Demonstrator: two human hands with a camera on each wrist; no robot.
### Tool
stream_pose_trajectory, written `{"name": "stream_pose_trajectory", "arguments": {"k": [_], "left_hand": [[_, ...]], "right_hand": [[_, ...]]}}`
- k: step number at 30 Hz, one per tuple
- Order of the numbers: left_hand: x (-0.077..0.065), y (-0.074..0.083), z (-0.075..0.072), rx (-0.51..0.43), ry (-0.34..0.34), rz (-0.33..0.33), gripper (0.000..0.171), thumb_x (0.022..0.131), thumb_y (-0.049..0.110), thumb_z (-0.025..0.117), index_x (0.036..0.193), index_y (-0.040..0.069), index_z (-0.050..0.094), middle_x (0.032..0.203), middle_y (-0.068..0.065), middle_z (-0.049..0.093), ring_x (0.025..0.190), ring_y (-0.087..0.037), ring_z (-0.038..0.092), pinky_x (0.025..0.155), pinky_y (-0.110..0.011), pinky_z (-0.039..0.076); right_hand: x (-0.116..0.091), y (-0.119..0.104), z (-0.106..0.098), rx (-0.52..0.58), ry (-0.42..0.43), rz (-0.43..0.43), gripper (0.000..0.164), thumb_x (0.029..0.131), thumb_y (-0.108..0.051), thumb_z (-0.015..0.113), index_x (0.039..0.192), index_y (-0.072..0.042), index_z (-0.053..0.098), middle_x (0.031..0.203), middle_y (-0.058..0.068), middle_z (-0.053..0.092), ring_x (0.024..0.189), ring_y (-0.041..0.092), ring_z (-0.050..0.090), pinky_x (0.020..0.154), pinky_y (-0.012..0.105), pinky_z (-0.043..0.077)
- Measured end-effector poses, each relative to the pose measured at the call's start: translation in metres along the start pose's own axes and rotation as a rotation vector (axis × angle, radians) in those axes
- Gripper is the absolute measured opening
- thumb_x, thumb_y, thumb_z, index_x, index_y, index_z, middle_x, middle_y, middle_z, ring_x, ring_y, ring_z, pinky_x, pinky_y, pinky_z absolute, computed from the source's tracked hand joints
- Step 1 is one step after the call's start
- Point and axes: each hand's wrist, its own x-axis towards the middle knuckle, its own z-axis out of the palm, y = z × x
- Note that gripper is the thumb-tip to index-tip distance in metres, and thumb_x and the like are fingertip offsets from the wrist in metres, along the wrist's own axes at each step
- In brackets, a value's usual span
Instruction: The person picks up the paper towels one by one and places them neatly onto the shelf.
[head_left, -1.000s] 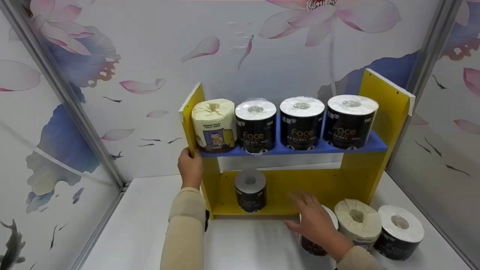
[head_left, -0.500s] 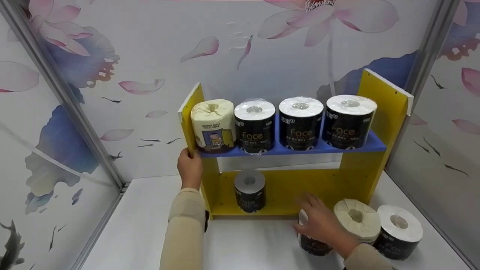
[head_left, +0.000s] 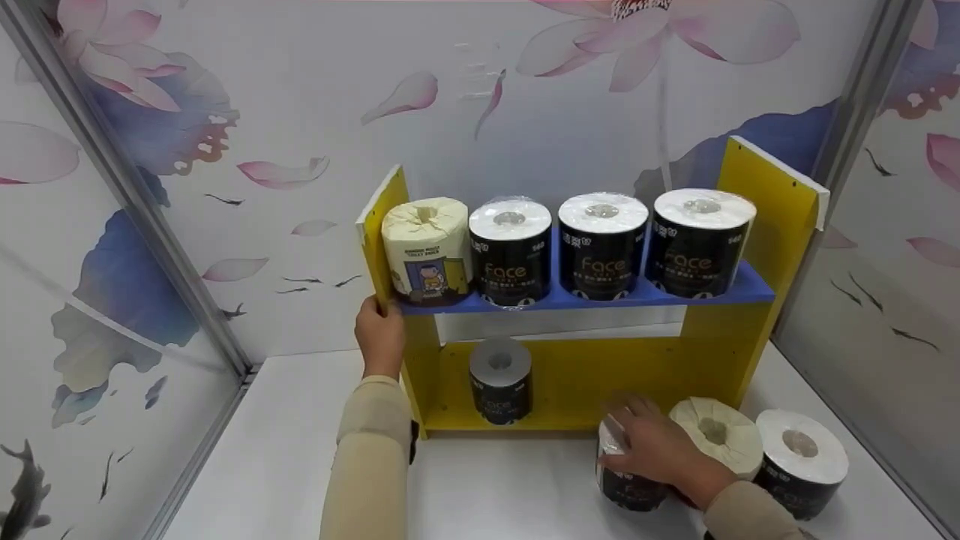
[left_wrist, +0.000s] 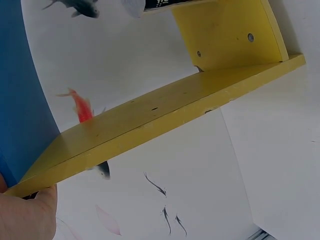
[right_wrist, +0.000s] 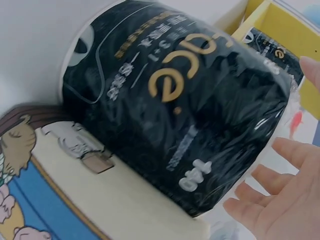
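Note:
My left hand (head_left: 381, 337) grips the left side panel of a yellow and blue shelf (head_left: 600, 375); the left wrist view shows the thumb at the board's edge. Over a black-wrapped toilet roll (head_left: 634, 491) on the table hovers my right hand (head_left: 660, 446). In the right wrist view its fingers (right_wrist: 272, 177) are spread beside the top of that toilet roll, with a small gap visible. A cream toilet roll (head_left: 739, 450) stands close against it, and another black-wrapped roll (head_left: 795, 487) stands further right. On the lower shelf board is one black-wrapped roll (head_left: 502, 401).
Along the blue upper board (head_left: 570, 301) stand a cream roll (head_left: 427, 255) and several black-wrapped rolls (head_left: 604, 259). The white table (head_left: 487, 495) extends in front of the shelf. Printed panels (head_left: 300, 112) with metal corner posts (head_left: 142, 202) enclose it.
My right hand has moved slightly right and down over the nearest black-wrapped toilet roll, covering more of its top. The left hand and the shelf have stayed put.

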Motion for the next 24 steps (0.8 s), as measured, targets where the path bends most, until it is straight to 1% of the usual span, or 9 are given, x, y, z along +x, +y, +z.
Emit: {"name": "stream_pose_trajectory", "arguments": {"k": [7, 16, 20, 24], "left_hand": [[0.000, 0.001, 0.000, 0.018, 0.002, 0.007, 0.034, 0.100, 0.014, 0.044, 0.126, -0.006, 0.053, 0.121, -0.023, 0.059, 0.109, -0.033, 0.054, 0.094, -0.045, 0.042], [0.001, -0.001, 0.000, 0.023, 0.000, -0.008, 0.034, 0.100, 0.014, 0.045, 0.127, -0.005, 0.052, 0.122, -0.022, 0.058, 0.110, -0.032, 0.053, 0.096, -0.045, 0.042], [0.001, -0.002, 0.000, 0.028, 0.004, -0.002, 0.034, 0.100, 0.014, 0.044, 0.127, -0.006, 0.052, 0.123, -0.024, 0.058, 0.111, -0.034, 0.053, 0.096, -0.046, 0.041], [0.001, -0.002, 0.000, 0.025, 0.013, 0.004, 0.033, 0.100, 0.013, 0.045, 0.126, -0.006, 0.053, 0.121, -0.024, 0.058, 0.110, -0.034, 0.053, 0.095, -0.045, 0.041]], "right_hand": [[-0.001, 0.008, 0.000, 0.038, -0.032, 0.033, 0.085, 0.074, -0.049, 0.079, 0.144, -0.014, 0.046, 0.147, 0.019, 0.037, 0.135, 0.042, 0.032, 0.099, 0.059, 0.039], [-0.002, 0.015, -0.002, 0.068, -0.060, 0.001, 0.089, 0.073, -0.054, 0.078, 0.142, -0.006, 0.047, 0.147, 0.024, 0.037, 0.135, 0.044, 0.031, 0.101, 0.059, 0.037], [-0.002, 0.017, -0.002, 0.059, -0.088, -0.006, 0.090, 0.073, -0.055, 0.077, 0.143, -0.006, 0.047, 0.148, 0.024, 0.036, 0.136, 0.046, 0.029, 0.103, 0.059, 0.035], [-0.001, 0.018, -0.003, 0.059, -0.135, 0.003, 0.093, 0.073, -0.055, 0.077, 0.145, -0.007, 0.044, 0.150, 0.024, 0.032, 0.138, 0.046, 0.026, 0.104, 0.061, 0.031]]}}
